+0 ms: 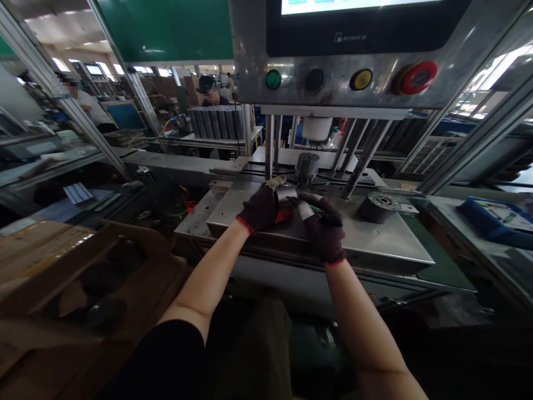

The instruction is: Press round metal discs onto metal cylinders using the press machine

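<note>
Both my hands wear dark knit gloves with red cuffs and taped fingertips. My left hand (259, 208) and my right hand (322, 225) meet over a steel press table (375, 239) and together grip a small grey metal part (286, 194), with something red under it. Fingers of both hands are curled round the part. A ribbed grey cylinder (307, 166) stands on the fixture just behind my hands. A round dark motor part (378, 206) lies on the table to the right.
The press's control panel (345, 78) with green, black, yellow and red buttons hangs overhead, steel columns below it. Cardboard boxes (62, 278) with dark parts sit at left. A blue tray (495, 222) lies at right. Other people work at benches behind.
</note>
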A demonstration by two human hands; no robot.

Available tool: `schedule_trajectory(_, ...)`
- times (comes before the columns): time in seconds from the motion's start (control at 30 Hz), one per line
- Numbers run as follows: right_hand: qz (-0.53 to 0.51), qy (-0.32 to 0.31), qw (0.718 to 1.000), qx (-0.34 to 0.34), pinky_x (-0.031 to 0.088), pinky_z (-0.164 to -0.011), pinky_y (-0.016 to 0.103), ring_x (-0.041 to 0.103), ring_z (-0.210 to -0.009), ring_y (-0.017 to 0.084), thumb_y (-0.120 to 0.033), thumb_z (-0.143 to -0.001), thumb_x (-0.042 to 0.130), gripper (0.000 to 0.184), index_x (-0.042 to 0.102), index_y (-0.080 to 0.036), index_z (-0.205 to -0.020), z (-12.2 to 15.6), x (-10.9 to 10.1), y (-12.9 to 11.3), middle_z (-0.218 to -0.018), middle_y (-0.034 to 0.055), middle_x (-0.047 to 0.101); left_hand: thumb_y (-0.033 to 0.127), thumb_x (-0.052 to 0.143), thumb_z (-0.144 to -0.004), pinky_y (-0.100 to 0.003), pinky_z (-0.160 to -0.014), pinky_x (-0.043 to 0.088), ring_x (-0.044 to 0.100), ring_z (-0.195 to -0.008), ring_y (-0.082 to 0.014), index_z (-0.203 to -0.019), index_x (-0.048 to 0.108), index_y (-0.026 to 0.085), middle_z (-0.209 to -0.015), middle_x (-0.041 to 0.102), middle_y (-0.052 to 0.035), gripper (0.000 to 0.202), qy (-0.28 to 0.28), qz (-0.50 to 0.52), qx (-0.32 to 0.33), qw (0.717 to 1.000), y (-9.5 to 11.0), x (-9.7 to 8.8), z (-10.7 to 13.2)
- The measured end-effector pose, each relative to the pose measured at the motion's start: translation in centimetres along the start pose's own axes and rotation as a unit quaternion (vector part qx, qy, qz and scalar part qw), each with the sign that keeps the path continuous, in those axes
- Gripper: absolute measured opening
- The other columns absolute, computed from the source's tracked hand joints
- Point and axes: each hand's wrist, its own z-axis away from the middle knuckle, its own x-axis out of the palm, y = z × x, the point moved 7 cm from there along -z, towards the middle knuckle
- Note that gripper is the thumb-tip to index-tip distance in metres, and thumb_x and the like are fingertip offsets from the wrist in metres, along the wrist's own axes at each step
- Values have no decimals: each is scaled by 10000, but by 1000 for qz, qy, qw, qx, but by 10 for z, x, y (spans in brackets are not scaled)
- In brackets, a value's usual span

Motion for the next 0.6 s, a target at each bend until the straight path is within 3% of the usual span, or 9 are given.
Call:
schedule_trajectory(0.1,0,-41,999,-16,669,-996,454,814,-1068,288,-489,-890,799,297,869,-244,-1043,-2,10,-8,-1105,94,855,414,894,-903,-544,-1393,453,576,-1605,-317,-1605,517,191,-1705,579,-208,827,-8,-13,11,1000,-1,3,-2)
schedule_trajectory(0.23,2,-36,999,14,667,-984,442,813,-1053,283,-473,-886,797,263,867,-245,-997,-3,10,-5,-1075,84,860,413,885,-915,-512,-1385,461,589,-1592,-301,-1605,509,139,-1687,590,-240,832,-3,-13,20,1000,-5,5,-2)
schedule_trajectory(0.37,-10,-22,999,38,657,-1009,441,814,-1075,280,-459,-864,810,294,870,-236,-1045,-3,7,-2,-1112,85,864,424,899,-907,-541,-1388,459,601,-1577,-324,-1591,529,147,-1665,611,-231,826,14,10,52,998,-4,4,0)
schedule_trajectory(0.6,-25,-26,997,65,654,-998,455,822,-1051,293,-501,-841,815,295,854,-239,-972,-5,5,-2,-1078,85,867,456,908,-884,-630,-1341,498,636,-1531,-393,-1601,542,148,-1617,638,-247,863,36,52,70,996,-8,3,2)
